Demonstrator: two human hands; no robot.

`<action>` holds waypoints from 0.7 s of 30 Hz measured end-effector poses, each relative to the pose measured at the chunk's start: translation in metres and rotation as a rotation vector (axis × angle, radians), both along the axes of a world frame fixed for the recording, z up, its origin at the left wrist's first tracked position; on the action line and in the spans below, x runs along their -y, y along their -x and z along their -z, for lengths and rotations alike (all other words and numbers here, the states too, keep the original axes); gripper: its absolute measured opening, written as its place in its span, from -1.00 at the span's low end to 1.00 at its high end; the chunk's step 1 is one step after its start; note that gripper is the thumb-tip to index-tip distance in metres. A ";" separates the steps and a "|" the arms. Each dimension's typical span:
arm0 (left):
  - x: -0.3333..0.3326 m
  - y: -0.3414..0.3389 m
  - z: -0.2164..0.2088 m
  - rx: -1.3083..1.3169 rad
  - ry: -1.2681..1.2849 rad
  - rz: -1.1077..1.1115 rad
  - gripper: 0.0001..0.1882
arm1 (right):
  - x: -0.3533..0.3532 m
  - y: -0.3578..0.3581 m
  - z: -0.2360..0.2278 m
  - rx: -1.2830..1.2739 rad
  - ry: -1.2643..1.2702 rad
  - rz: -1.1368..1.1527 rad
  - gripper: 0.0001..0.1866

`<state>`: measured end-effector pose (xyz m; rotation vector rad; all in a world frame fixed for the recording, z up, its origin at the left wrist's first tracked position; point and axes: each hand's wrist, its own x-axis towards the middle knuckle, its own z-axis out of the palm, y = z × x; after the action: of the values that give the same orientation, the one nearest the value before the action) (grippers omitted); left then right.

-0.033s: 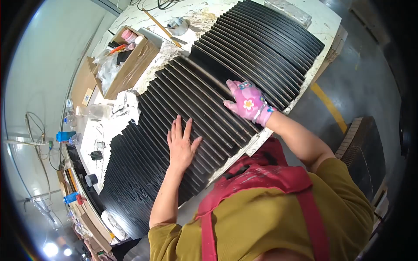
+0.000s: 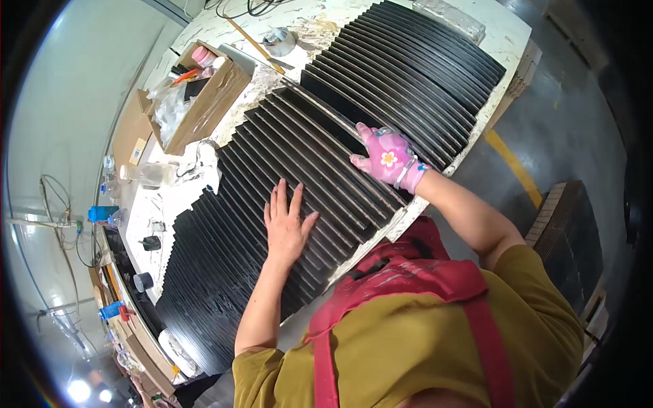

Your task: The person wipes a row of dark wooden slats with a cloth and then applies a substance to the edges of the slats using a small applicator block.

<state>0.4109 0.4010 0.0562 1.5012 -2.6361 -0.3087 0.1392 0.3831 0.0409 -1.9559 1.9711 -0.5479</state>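
Note:
A long black pleated bellows cover lies across the worktable, its ridges running side by side. My bare left hand rests flat on the tightly folded part, fingers spread. In a pink flowered glove, my right hand curls over a raised pleat by the cover's near edge. Its thumb lies on the left side and the forefinger stretches along the ridge; the other fingertips are hidden. Beside that ridge a wider, smooth black valley separates two groups of folds.
Behind the cover are an open cardboard box of supplies, a tape roll, a wooden stick and a clear bottle. A transparent block lies at the far right. Dark stacked panels stand on the floor at right.
The raised pleat by my right hand has shifted slightly toward the far right and looks sharper. My left hand has slid a little to the right.

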 end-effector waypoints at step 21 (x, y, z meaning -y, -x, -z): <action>0.017 0.057 0.000 0.036 0.015 0.161 -0.25 | 0.009 0.005 0.016 0.237 -0.065 -0.032 -0.58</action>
<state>0.3537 0.3838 0.0561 1.3050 -2.7869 -0.2749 0.1346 0.3740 0.0251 -1.7895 1.7869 -0.6648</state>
